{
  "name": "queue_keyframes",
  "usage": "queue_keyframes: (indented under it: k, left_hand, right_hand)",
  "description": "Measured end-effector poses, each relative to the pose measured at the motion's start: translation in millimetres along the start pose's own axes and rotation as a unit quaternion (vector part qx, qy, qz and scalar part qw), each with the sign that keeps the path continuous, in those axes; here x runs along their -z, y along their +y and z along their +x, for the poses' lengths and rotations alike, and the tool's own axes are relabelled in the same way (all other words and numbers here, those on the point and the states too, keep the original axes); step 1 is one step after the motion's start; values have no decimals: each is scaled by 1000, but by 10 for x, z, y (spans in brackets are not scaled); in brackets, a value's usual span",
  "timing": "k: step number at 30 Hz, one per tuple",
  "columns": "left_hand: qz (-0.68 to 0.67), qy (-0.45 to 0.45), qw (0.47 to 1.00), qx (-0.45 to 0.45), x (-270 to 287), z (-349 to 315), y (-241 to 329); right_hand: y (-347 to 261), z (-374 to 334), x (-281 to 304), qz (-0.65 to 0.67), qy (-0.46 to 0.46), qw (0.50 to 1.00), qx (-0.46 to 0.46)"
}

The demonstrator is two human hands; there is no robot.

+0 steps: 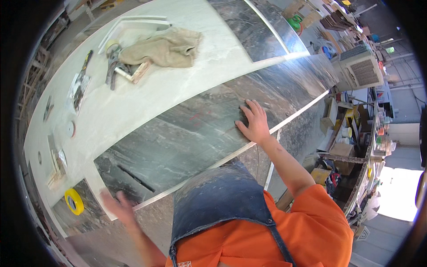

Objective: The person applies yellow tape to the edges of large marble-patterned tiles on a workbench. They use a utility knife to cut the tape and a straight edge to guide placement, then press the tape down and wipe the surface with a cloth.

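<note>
A long dark stone-patterned slab (187, 124) with pale edges lies slanting across the work table in front of me. My right hand (254, 122) rests palm down on the slab near its close edge, fingers spread, holding nothing. At the slab's left end is my left hand (119, 205), blurred by motion, with thumb and fingers apart and nothing visible in it. Near that end, a slim black stick-like shape (135, 178) shows on the slab; I cannot tell whether it is a pen or a slot. Left of my left hand, a yellow roll of tape (74, 201) sits on another dark piece.
Beyond the slab, the pale tabletop (155, 91) holds a crumpled tan cloth (162, 48), a utility knife (86, 62) and small tools. Another dark slab (253, 31) lies at the far right. An air cooler (358, 69) and cluttered shelves (344, 147) stand to the right.
</note>
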State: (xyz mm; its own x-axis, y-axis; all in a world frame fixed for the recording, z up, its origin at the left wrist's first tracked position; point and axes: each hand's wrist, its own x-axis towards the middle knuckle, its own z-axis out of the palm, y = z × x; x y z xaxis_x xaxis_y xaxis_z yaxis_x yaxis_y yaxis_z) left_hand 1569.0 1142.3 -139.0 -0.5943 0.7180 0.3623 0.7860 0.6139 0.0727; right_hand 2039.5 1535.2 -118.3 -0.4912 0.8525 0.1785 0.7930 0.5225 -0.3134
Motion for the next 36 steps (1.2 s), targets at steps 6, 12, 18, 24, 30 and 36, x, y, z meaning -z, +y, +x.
queue_keyframes:
  k: [6, 12, 18, 24, 30, 36]
  left_hand:
    - [-228, -262, 894, -283, 224, 208, 2285]
    - [-197, -318, 878, -299, 106, 261, 2455]
    - [-227, -304, 878, -293, 124, 292, 2099]
    - [-261, -287, 879, -277, 72, 188, 1953]
    - [-255, -302, 877, -273, 52, 166, 1916]
    - [-259, -303, 879, -260, 84, 193, 1874]
  right_hand:
    - [41, 677, -170, 2, -4, 999, 37]
    - [-210, 1024, -440, 6, -17, 995, 94]
    - [-506, 1077, -450, 8, 12, 991, 136]
    - [-713, 1116, -584, -31, -4, 993, 112]
    - [-734, 1109, -662, -13, 1, 990, 138]
    - [-819, 1163, -705, -7, 1, 989, 150]
